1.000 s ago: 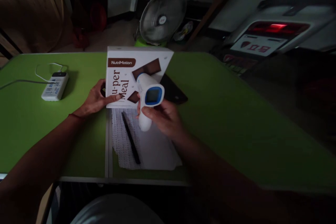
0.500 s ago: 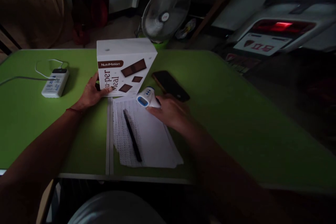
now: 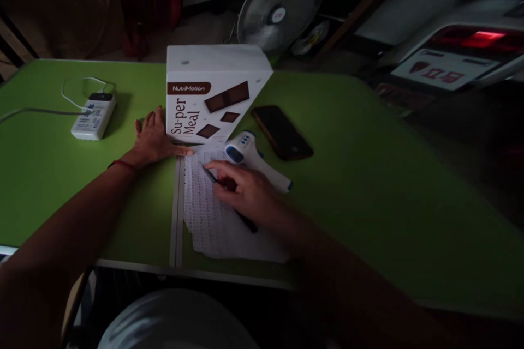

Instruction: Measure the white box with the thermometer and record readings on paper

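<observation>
Fan (image 3: 279, 14) and scooter (image 3: 447, 70) suggest someone's home.

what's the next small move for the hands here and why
Probably have the right hand close on the pen and lift it slightly: the hand is right over the pen on the papers, though how firmly it grips is unclear, and the left hand's thumb at their top edge could steady them.

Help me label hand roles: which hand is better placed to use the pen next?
The right hand, probably: it curls over the pen and papers, while the left hand lies spread beside the box.
</observation>
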Tool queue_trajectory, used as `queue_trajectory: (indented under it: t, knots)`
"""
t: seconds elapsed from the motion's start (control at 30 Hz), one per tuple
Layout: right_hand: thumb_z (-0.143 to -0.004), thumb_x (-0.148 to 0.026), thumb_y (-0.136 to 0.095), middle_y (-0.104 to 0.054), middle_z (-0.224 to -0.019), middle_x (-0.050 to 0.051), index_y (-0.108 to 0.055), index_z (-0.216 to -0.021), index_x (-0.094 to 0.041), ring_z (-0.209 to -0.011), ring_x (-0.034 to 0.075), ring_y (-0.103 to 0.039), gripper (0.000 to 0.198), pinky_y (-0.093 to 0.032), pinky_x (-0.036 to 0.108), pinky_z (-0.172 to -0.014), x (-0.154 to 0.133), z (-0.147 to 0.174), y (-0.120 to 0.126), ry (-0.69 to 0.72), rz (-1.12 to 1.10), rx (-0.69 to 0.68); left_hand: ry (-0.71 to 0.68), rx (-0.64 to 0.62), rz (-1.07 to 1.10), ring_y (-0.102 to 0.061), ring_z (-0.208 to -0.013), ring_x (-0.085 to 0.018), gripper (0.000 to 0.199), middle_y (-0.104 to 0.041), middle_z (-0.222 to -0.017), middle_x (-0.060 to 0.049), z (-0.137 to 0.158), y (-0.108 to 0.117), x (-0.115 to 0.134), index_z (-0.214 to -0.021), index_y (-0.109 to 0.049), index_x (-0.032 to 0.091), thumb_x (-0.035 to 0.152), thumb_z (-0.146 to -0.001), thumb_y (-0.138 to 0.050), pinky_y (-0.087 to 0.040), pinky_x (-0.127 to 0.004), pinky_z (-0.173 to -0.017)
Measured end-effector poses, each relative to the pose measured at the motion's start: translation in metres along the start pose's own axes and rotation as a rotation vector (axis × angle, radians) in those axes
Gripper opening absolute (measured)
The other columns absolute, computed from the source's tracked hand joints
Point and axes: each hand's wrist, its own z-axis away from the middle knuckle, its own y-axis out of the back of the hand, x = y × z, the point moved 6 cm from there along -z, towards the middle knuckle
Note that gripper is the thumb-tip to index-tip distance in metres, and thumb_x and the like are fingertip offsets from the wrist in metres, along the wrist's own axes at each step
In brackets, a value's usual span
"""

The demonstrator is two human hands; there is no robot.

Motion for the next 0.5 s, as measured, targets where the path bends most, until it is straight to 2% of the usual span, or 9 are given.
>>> queue_trajectory:
  t: [0.1,0.17,0.27,0.33,0.37,0.43,0.5]
  knots:
    - [-0.093,-0.027,-0.065,-0.072,-0.082,0.001,-0.084,-0.109,-0.029,-0.069,0.019,-0.063,0.025,-0.057,0.037,-0.069,0.015,-0.006,0.013,-0.047,-0.185,0.099,0.050,-0.017,-0.048,-0.019,-0.166,-0.066,0.162,-0.041,-0.173,-0.029,-0.001,-0.001,-0.003,-0.171,-0.036,0.018,0.080,-0.039,-0.105,0.004,-0.086,-0.135]
    - [-0.097,-0.033,-0.065,-0.071,-0.083,0.001,-0.083,-0.113,-0.029,-0.072,0.020,-0.065,0.025,-0.058,0.038,-0.071,0.021,-0.007,0.016,-0.050,-0.322,0.158,0.073,-0.043,-0.076,-0.018,-0.167,-0.066,0.164,-0.039,-0.175,-0.028,0.000,0.000,0.004,-0.174,-0.033,0.018,0.081,-0.040,-0.104,0.004,-0.085,-0.136]
    - [-0.090,-0.041,-0.081,-0.071,-0.087,0.000,-0.078,-0.122,-0.031,-0.079,0.021,-0.068,0.034,-0.060,0.038,-0.074,0.020,-0.007,0.015,-0.014,-0.498,0.220,0.108,-0.111,-0.156,-0.019,-0.167,-0.066,0.163,-0.034,-0.179,-0.030,0.005,0.004,0.018,-0.177,-0.027,0.018,0.089,-0.048,-0.097,0.000,-0.086,-0.135]
    - [-0.087,-0.046,-0.088,-0.067,-0.080,-0.002,-0.075,-0.113,-0.031,-0.073,0.020,-0.064,0.033,-0.057,0.036,-0.069,0.018,-0.007,0.012,-0.013,-0.534,0.273,0.127,-0.141,-0.218,-0.021,-0.169,-0.063,0.158,-0.033,-0.181,-0.028,0.008,0.007,0.027,-0.177,-0.026,0.020,0.093,-0.053,-0.091,-0.004,-0.082,-0.138]
    - [-0.090,-0.051,-0.086,-0.063,-0.074,-0.003,-0.074,-0.105,-0.030,-0.068,0.018,-0.060,0.028,-0.055,0.035,-0.066,0.017,-0.007,0.010,-0.022,-0.531,0.295,0.142,-0.153,-0.244,-0.022,-0.169,-0.062,0.157,-0.033,-0.182,-0.027,0.009,0.008,0.030,-0.177,-0.027,0.019,0.094,-0.053,-0.090,-0.005,-0.080,-0.139]
    - [-0.099,-0.061,-0.072,-0.057,-0.066,-0.003,-0.074,-0.092,-0.027,-0.060,0.016,-0.053,0.034,-0.050,0.033,-0.059,0.015,-0.007,0.007,-0.053,-0.512,0.318,0.167,-0.169,-0.275,-0.023,-0.170,-0.060,0.155,-0.034,-0.182,-0.027,0.010,0.009,0.034,-0.176,-0.029,0.018,0.094,-0.054,-0.088,-0.008,-0.077,-0.140]
    - [-0.101,-0.061,-0.063,-0.059,-0.066,-0.001,-0.077,-0.091,-0.025,-0.058,0.015,-0.052,0.040,-0.046,0.032,-0.055,0.018,-0.007,0.003,-0.116,-0.499,0.309,0.183,-0.180,-0.289,-0.022,-0.171,-0.058,0.154,-0.034,-0.182,-0.028,0.010,0.010,0.037,-0.175,-0.030,0.015,0.094,-0.056,-0.087,-0.008,-0.076,-0.141]
